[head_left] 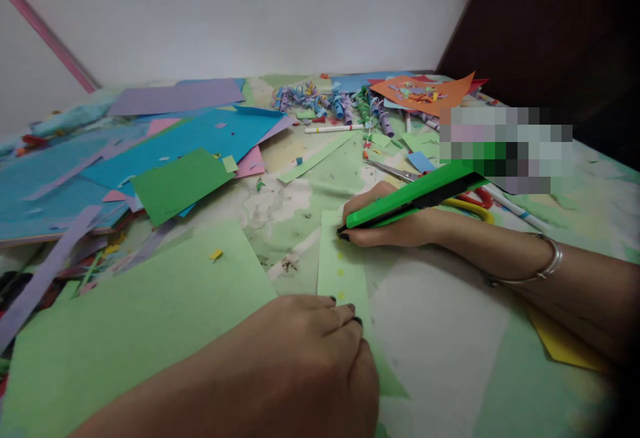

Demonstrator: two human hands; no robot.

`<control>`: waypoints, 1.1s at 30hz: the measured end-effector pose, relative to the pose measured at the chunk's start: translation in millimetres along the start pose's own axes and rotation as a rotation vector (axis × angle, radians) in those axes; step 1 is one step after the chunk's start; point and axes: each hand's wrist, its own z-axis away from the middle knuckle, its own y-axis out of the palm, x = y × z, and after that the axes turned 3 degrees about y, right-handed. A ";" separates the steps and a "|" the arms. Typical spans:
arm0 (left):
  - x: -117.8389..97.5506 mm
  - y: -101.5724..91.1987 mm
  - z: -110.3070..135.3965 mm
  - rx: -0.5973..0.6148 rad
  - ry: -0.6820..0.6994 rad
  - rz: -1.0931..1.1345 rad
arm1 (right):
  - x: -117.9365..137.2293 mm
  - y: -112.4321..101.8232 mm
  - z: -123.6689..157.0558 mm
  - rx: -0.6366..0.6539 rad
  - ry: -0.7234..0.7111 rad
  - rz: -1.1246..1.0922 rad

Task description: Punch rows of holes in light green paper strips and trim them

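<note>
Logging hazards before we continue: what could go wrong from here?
If the left hand lets the pale green strip shift, the row of yellow dots could run crooked. The green-and-black tool in the right hand might slip and spoil the strip. Scissors lie just beyond that hand; a careless reach could meet their blades.

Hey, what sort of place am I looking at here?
Probably a paper-craft workspace, though whether home or classroom I can't tell: scissors lie on the table, with curled paper pieces and an orange sheet bearing colored scraps beyond.
</note>
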 end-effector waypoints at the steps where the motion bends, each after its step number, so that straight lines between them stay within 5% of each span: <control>1: -1.6 0.7 -1.4 0.002 0.036 0.006 | -0.3 -0.2 0.1 0.002 -0.003 0.008; 5: -2.5 5.5 -4.2 -0.048 0.117 0.019 | -4.4 -1.4 -0.7 0.031 -0.031 0.045; 10: 11.0 17.6 1.0 -0.183 -0.057 0.044 | -5.5 -4.0 -2.0 0.067 -0.047 0.050; 18: 10.8 25.6 5.0 0.103 -0.154 -0.113 | -9.6 -3.2 -1.7 0.033 -0.100 0.082; 33: 3.3 30.5 6.7 0.058 -0.216 -0.147 | -4.2 -2.2 0.2 0.024 -0.031 0.166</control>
